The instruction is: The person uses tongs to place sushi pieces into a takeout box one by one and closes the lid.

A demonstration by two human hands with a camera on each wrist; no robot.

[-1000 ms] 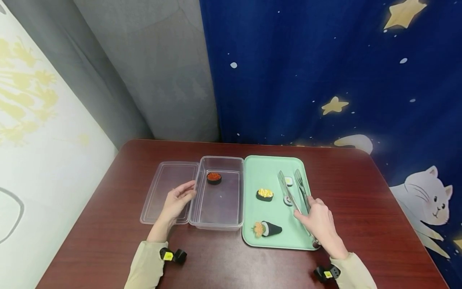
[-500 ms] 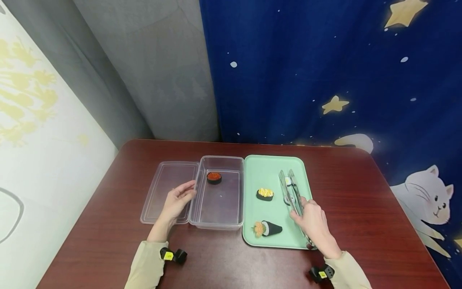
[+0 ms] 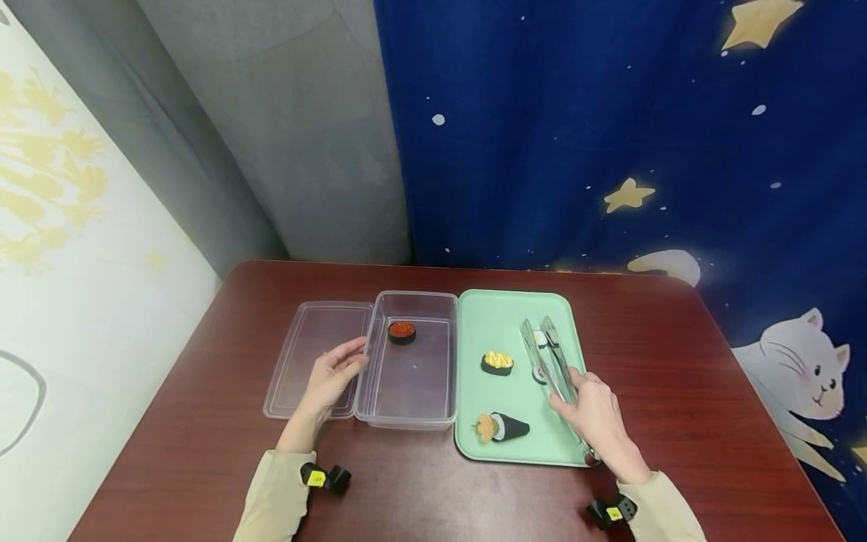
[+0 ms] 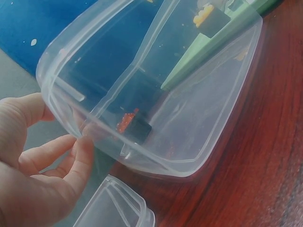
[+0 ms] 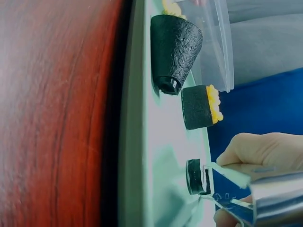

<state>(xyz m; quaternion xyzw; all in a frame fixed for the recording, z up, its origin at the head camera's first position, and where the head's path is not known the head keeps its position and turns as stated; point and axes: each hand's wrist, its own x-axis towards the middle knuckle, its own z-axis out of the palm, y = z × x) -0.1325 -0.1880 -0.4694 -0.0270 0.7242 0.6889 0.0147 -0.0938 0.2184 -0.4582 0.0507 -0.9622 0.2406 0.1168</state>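
My right hand (image 3: 572, 393) grips metal tongs (image 3: 550, 357) over the mint green tray (image 3: 494, 316). The tong tips stand on either side of a small sushi roll (image 3: 540, 339) at the tray's far right. A second small roll (image 3: 538, 374) lies under the tong arms and also shows in the right wrist view (image 5: 194, 177). My left hand (image 3: 351, 360) rests with relaxed fingers on the left rim of a clear plastic container (image 3: 410, 418). A red roe sushi (image 3: 402, 332) sits in its far corner.
The container's clear lid (image 3: 314, 354) lies flat on the dark wooden table under my left hand. On the tray lie a yellow-topped sushi (image 3: 497, 364) and a cone hand roll (image 3: 503, 427). A blue star curtain hangs behind the table.
The tong arms have come closer together around the small far roll, and my right hand has shifted slightly left. My left hand has not moved.
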